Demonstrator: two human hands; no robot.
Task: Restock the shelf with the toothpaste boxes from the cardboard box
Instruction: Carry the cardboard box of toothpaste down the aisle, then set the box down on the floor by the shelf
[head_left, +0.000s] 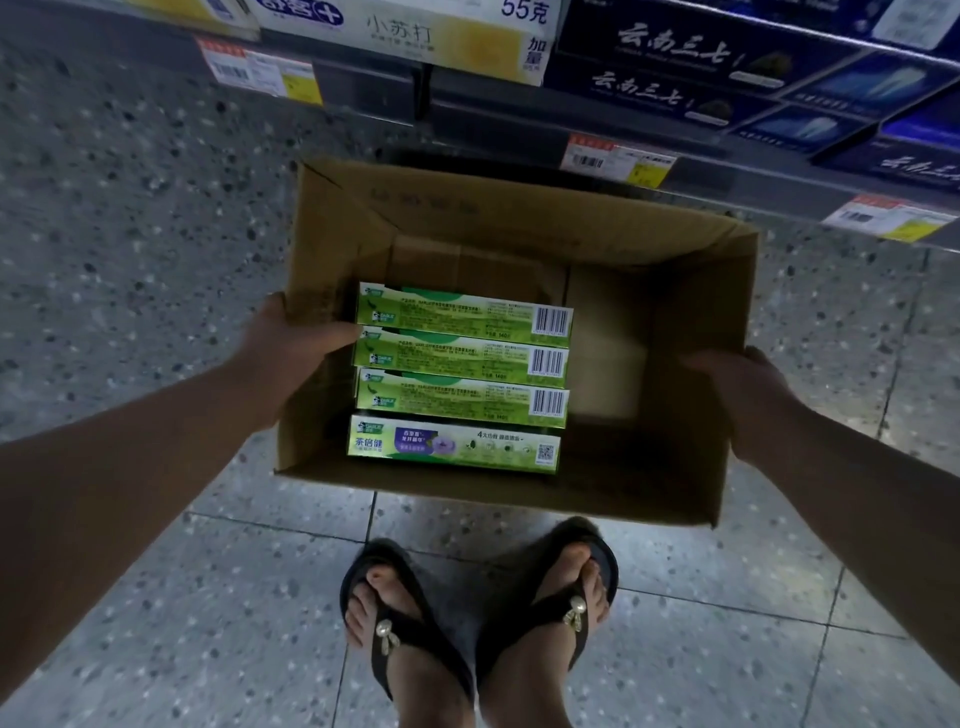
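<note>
An open brown cardboard box (675, 322) hangs above the floor, held by both of its side walls. My left hand (291, 353) grips the left wall, thumb inside the box. My right hand (743, 395) grips the right wall. Several green toothpaste boxes (462, 379) lie side by side in the left half of the box, three with barcodes up and the nearest showing its front. The right half of the box bottom is bare. The shelf (519, 119) runs across the top of the view.
The shelf holds dark blue toothpaste boxes (701, 78) at right and white-yellow ones (415, 36) at left, with price tags (618, 158) along its edges. Speckled tiled floor (156, 234) lies below. My sandalled feet (478, 623) stand just under the box.
</note>
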